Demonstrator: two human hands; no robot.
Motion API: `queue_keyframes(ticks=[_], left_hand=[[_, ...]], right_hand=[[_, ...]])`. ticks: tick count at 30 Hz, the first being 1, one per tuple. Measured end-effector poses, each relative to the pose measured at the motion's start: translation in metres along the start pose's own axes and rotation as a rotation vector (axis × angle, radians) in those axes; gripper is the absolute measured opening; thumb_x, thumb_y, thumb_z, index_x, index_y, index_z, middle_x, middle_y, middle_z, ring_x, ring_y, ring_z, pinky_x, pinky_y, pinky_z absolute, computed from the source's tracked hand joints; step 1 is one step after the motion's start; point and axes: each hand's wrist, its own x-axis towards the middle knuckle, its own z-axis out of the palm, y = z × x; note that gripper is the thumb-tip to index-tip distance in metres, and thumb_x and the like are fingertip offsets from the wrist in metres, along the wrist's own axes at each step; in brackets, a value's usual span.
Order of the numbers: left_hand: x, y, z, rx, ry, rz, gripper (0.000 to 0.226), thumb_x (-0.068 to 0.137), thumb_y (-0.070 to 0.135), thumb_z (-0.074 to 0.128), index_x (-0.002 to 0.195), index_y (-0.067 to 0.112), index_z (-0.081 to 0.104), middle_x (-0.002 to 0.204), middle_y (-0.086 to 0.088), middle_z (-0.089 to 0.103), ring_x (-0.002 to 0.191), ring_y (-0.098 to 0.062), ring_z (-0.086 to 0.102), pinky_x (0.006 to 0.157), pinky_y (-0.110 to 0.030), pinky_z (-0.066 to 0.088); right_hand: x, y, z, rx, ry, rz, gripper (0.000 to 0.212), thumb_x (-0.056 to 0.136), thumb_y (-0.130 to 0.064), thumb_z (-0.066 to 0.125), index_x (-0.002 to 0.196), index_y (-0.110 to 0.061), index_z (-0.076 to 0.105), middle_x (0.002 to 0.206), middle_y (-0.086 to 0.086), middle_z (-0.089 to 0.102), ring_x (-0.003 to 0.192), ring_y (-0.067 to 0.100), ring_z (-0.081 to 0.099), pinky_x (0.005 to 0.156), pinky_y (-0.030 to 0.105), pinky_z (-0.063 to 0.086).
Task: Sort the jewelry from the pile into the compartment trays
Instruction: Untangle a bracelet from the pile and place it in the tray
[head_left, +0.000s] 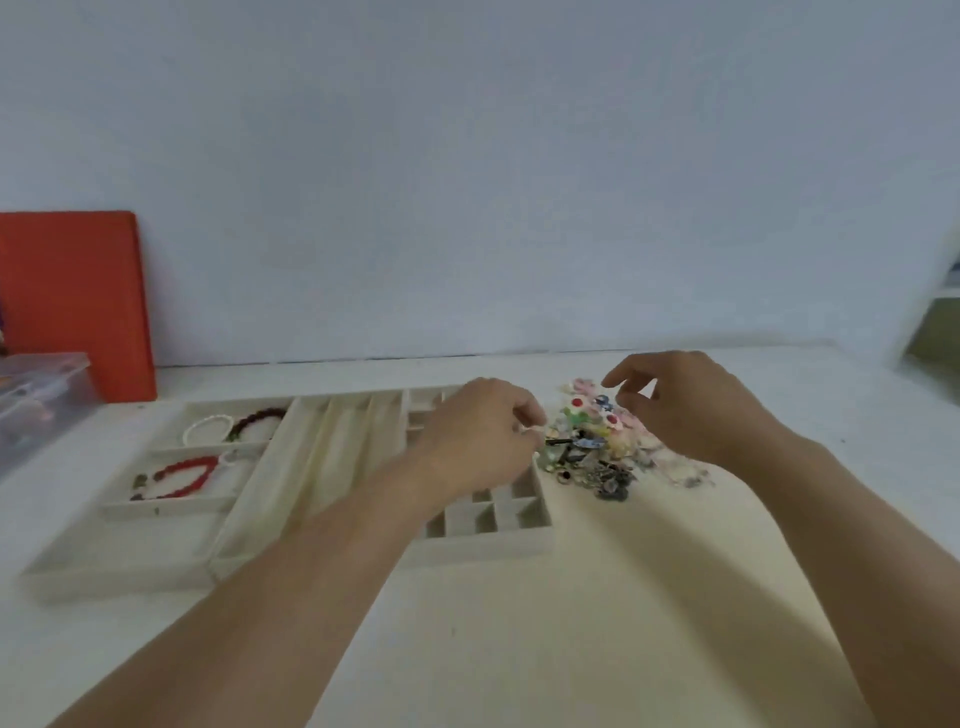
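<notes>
The jewelry pile (597, 441) is a blurred tangle of pastel flower pieces, dark metal bits and beads near the table's (571, 597) far edge, just beside the cream compartment trays (322, 467); single pieces are hard to make out; the left hand (478, 431), fingers curled, pinches something small and pale at the pile's edge, covering part of the small-cell tray; the right hand (680, 400) hovers over the pile, fingers loosely bent, holding nothing visible; bracelets (208, 431) lie in the leftmost tray; no writing is legible.
</notes>
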Motion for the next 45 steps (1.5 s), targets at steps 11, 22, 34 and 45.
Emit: queue_keyframes(ticks=[11, 22, 34, 45], left_hand=[[0.058, 0.059, 0.083, 0.051, -0.158, 0.077, 0.020, 0.090, 0.026, 0.067, 0.109, 0.028, 0.073, 0.130, 0.011, 0.061, 0.130, -0.010, 0.050, 0.094, -0.023, 0.044], [0.061, 0.047, 0.087, -0.022, -0.186, 0.084, 0.027, 0.092, 0.024, 0.067, 0.119, 0.025, 0.071, 0.129, 0.012, 0.063, 0.126, -0.006, 0.051, 0.093, -0.015, 0.035], [0.064, 0.055, 0.080, -0.283, -0.147, 0.080, 0.012, 0.094, 0.024, 0.068, 0.104, 0.021, 0.074, 0.096, 0.006, 0.072, 0.077, -0.008, 0.064, 0.070, -0.019, 0.047], [0.063, 0.055, 0.082, -0.323, -0.091, 0.093, 0.016, 0.091, 0.011, 0.068, 0.093, 0.024, 0.076, 0.083, 0.010, 0.073, 0.061, 0.003, 0.061, 0.055, -0.006, 0.041]], right_hand=[[-0.001, 0.080, 0.009, -0.056, -0.186, 0.329, 0.027, 0.086, -0.038, 0.073, 0.113, -0.033, 0.070, 0.103, -0.007, 0.070, 0.095, 0.018, 0.067, 0.089, 0.037, 0.054], [-0.002, 0.083, 0.012, 0.003, -0.117, 0.372, 0.018, 0.090, -0.025, 0.070, 0.074, -0.030, 0.063, 0.085, -0.003, 0.072, 0.085, 0.022, 0.069, 0.084, 0.039, 0.057], [-0.012, 0.061, -0.002, 0.166, -0.007, 0.172, 0.006, 0.092, -0.029, 0.070, 0.086, -0.030, 0.069, 0.081, -0.011, 0.070, 0.076, 0.015, 0.067, 0.063, 0.030, 0.047], [-0.013, 0.065, 0.001, -0.001, -0.098, 0.243, 0.011, 0.083, -0.039, 0.078, 0.089, -0.036, 0.070, 0.082, -0.014, 0.070, 0.076, 0.008, 0.065, 0.074, 0.033, 0.053]])
